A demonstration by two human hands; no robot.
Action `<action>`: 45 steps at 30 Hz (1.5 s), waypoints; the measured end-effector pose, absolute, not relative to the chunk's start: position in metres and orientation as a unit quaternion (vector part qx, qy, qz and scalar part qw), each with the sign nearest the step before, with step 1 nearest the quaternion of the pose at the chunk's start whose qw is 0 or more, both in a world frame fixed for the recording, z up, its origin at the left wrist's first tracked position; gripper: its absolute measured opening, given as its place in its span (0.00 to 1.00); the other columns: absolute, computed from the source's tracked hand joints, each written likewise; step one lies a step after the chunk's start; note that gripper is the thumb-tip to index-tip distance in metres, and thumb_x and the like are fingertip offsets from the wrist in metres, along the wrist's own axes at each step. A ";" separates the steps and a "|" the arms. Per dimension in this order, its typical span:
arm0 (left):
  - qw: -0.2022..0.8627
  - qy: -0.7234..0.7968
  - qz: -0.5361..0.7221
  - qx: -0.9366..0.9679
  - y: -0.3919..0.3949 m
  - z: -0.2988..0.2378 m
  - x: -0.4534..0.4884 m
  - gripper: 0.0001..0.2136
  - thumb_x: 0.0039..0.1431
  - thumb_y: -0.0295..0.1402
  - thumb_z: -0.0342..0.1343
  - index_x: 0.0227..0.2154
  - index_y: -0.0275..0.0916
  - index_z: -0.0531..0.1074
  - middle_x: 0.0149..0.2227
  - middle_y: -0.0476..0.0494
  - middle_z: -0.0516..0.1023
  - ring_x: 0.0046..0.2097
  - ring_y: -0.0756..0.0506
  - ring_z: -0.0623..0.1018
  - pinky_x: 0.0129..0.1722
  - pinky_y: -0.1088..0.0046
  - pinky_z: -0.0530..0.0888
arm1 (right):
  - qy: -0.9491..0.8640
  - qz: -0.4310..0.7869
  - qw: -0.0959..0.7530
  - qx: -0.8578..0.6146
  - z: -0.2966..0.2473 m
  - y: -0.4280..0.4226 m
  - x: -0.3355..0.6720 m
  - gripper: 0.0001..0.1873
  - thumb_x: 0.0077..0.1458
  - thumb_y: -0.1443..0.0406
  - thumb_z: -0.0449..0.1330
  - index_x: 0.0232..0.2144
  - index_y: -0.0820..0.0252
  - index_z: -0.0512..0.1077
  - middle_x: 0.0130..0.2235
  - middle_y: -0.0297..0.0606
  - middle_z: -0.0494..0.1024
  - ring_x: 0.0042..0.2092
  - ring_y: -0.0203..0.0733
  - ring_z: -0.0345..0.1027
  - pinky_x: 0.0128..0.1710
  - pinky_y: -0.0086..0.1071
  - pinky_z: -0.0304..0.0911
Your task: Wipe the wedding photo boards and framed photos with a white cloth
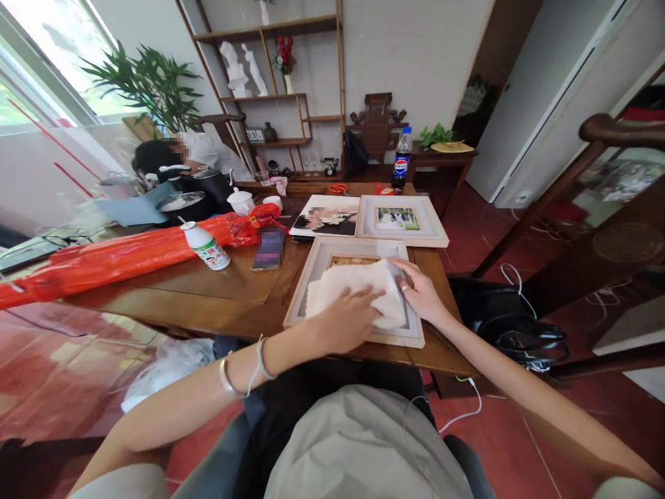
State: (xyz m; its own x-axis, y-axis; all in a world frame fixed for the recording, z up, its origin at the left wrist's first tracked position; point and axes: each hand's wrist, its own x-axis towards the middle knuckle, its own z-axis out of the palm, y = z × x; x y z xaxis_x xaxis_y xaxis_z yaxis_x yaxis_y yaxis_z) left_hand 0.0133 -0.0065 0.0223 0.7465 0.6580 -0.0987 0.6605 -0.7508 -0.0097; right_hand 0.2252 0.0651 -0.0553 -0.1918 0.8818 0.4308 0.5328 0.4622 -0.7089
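Note:
A white picture frame [295,305] lies on the wooden table in front of me, with a brownish picture [343,261] partly showing at its top. Across the glass spreads a white cloth [332,284] that hides much of it. My left hand [353,317] rests flat on the cloth, fingers stretched toward the right. At the frame's upper right, my right hand [418,291] touches the cloth's edge and the frame's side with its fingers extended. Just behind lie a second white frame [439,234] with a small photo and a photo print [328,216] to its left.
On the table's left are a phone [268,249], a white bottle [206,246], and a long red plastic-wrapped bundle [129,258]. A cola bottle [402,161], orange scissors [337,188] and a white teapot [241,202] stand or lie farther back. A person [208,152] is at the far left.

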 end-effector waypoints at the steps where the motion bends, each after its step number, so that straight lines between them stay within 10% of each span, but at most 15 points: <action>1: 0.011 0.356 -0.046 0.933 0.006 0.019 0.009 0.13 0.63 0.27 0.47 0.47 0.39 0.72 0.66 0.42 0.54 0.66 0.39 0.56 0.60 0.53 0.63 | -0.744 0.206 0.422 -0.475 -0.056 0.065 0.225 0.24 0.53 0.71 0.50 0.52 0.56 0.69 0.57 0.44 0.69 0.60 0.46 0.61 0.62 0.48 0.52; 6: -0.038 0.357 0.026 0.933 0.066 0.006 0.000 0.12 0.63 0.24 0.46 0.46 0.35 0.72 0.67 0.37 0.52 0.66 0.36 0.54 0.60 0.49 0.61 | -0.747 0.203 0.427 -0.467 -0.057 0.066 0.226 0.24 0.53 0.70 0.51 0.52 0.55 0.69 0.57 0.43 0.69 0.60 0.47 0.60 0.62 0.48 0.52; 14: -0.069 0.301 0.101 0.946 0.116 0.010 0.045 0.15 0.68 0.28 0.39 0.43 0.31 0.72 0.53 0.38 0.73 0.59 0.44 0.68 0.59 0.70 0.62 | -0.747 0.198 0.421 -0.475 -0.053 0.064 0.226 0.22 0.53 0.70 0.52 0.50 0.54 0.70 0.54 0.42 0.72 0.57 0.49 0.63 0.59 0.49 0.56; 36: -0.095 0.428 -0.054 0.897 0.087 0.020 -0.067 0.14 0.62 0.21 0.43 0.41 0.33 0.73 0.57 0.33 0.69 0.65 0.42 0.59 0.62 0.55 0.58 | -0.742 0.214 0.431 -0.467 -0.056 0.065 0.226 0.26 0.52 0.72 0.52 0.53 0.53 0.69 0.57 0.41 0.70 0.60 0.46 0.61 0.62 0.49 0.52; 45: 0.043 0.379 -0.104 0.919 -0.039 0.062 -0.049 0.11 0.61 0.23 0.47 0.36 0.39 0.75 0.39 0.45 0.79 0.42 0.44 0.78 0.43 0.70 0.73 | -0.745 0.211 0.421 -0.474 -0.055 0.064 0.225 0.26 0.52 0.72 0.51 0.53 0.54 0.69 0.57 0.41 0.69 0.61 0.46 0.59 0.63 0.47 0.52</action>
